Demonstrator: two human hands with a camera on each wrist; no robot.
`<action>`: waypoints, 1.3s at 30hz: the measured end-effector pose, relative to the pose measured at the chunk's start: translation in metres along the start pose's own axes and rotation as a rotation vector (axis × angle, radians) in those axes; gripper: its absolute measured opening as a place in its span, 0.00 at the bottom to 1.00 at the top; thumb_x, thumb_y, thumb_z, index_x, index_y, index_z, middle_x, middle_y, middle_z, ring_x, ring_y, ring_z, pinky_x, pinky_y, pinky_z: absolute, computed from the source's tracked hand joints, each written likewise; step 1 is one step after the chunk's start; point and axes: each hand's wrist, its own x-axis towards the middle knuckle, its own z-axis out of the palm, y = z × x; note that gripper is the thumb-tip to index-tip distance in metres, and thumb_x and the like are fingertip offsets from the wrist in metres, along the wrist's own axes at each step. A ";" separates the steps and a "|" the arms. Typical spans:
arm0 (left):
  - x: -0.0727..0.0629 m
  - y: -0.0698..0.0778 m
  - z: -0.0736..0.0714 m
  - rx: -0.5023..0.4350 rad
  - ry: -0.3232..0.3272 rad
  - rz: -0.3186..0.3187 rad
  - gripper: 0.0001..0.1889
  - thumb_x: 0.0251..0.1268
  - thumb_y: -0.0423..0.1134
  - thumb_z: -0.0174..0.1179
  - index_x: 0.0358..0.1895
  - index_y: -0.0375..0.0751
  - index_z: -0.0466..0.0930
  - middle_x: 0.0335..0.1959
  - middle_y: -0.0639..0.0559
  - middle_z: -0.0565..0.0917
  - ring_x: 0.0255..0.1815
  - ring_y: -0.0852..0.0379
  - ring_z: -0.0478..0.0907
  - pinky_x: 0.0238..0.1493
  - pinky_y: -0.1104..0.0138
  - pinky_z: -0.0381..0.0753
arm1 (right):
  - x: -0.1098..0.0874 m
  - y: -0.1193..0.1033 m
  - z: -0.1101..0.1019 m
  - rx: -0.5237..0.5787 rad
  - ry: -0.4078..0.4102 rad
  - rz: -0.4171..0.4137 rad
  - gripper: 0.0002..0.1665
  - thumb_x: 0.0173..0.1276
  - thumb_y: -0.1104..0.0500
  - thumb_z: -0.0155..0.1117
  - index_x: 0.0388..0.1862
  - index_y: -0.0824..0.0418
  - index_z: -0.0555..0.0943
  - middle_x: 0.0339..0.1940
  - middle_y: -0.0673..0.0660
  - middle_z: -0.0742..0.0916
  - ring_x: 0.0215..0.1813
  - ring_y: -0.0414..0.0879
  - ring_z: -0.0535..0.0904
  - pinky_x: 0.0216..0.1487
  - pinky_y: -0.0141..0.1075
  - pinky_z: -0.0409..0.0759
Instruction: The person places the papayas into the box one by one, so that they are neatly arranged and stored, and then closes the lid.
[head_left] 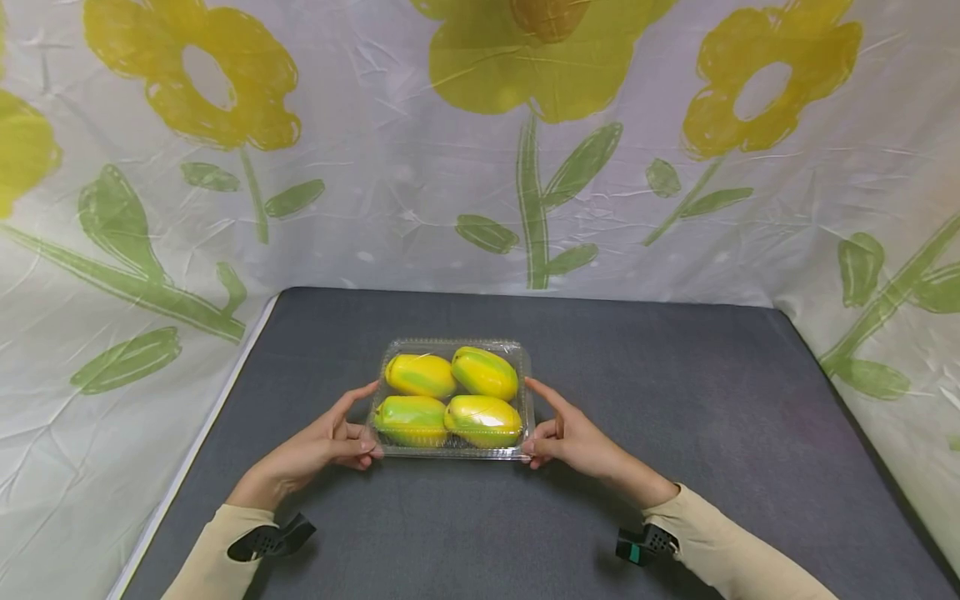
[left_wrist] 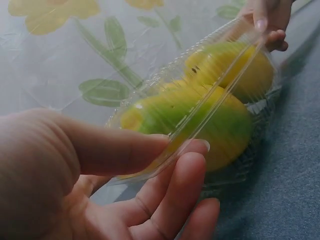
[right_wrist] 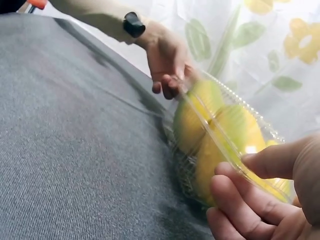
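A clear plastic clamshell box (head_left: 450, 453) with a ridged rim is in the middle of the head view. Inside lie several yellow-green fruits (head_left: 485, 373), like mangoes or papayas, in two rows. My left hand (head_left: 318, 444) pinches the near left corner of the rim between thumb and fingers, its index finger stretched along the left side. At the near right corner, my right hand (head_left: 581, 440) pinches the rim in the same way, index finger along the right side. In the left wrist view, the thumb (left_wrist: 120, 152) presses on the box's rim from above.
A dark grey cloth (head_left: 675, 400) covers the table. Behind and beside it hangs a white curtain (head_left: 375, 208) printed with yellow flowers. Black wrist devices sit on the left sleeve (head_left: 217, 550) and right sleeve (head_left: 738, 546).
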 end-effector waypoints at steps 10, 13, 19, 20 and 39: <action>0.001 0.001 0.002 0.048 0.057 -0.010 0.49 0.67 0.34 0.61 0.81 0.53 0.36 0.34 0.55 0.88 0.42 0.56 0.86 0.44 0.66 0.86 | 0.000 0.001 0.006 0.081 0.056 -0.016 0.56 0.64 0.69 0.67 0.82 0.56 0.44 0.27 0.60 0.88 0.28 0.43 0.84 0.37 0.40 0.88; 0.001 0.002 0.004 0.089 0.083 0.002 0.48 0.67 0.31 0.60 0.81 0.50 0.37 0.33 0.52 0.87 0.41 0.55 0.86 0.42 0.67 0.86 | -0.001 0.000 0.010 0.081 0.094 -0.017 0.55 0.63 0.71 0.66 0.82 0.57 0.46 0.25 0.54 0.87 0.27 0.42 0.83 0.37 0.35 0.86; -0.001 0.007 0.008 0.158 0.094 0.027 0.47 0.65 0.26 0.58 0.81 0.44 0.37 0.31 0.43 0.86 0.38 0.54 0.85 0.38 0.67 0.85 | -0.001 -0.002 0.014 0.058 0.138 0.000 0.55 0.61 0.74 0.65 0.81 0.58 0.48 0.23 0.53 0.85 0.25 0.41 0.79 0.33 0.33 0.84; -0.001 0.007 0.008 0.160 0.093 0.026 0.47 0.66 0.26 0.58 0.81 0.44 0.37 0.31 0.43 0.86 0.38 0.54 0.85 0.38 0.67 0.85 | -0.001 -0.002 0.014 0.052 0.141 0.003 0.55 0.61 0.74 0.65 0.81 0.58 0.48 0.23 0.53 0.84 0.24 0.41 0.79 0.32 0.33 0.83; 0.023 0.008 -0.011 0.173 0.101 -0.007 0.49 0.66 0.36 0.64 0.81 0.54 0.38 0.35 0.45 0.90 0.34 0.56 0.85 0.36 0.63 0.86 | 0.015 0.004 -0.009 0.007 0.083 -0.005 0.55 0.66 0.65 0.67 0.83 0.50 0.45 0.34 0.67 0.89 0.40 0.56 0.87 0.44 0.40 0.87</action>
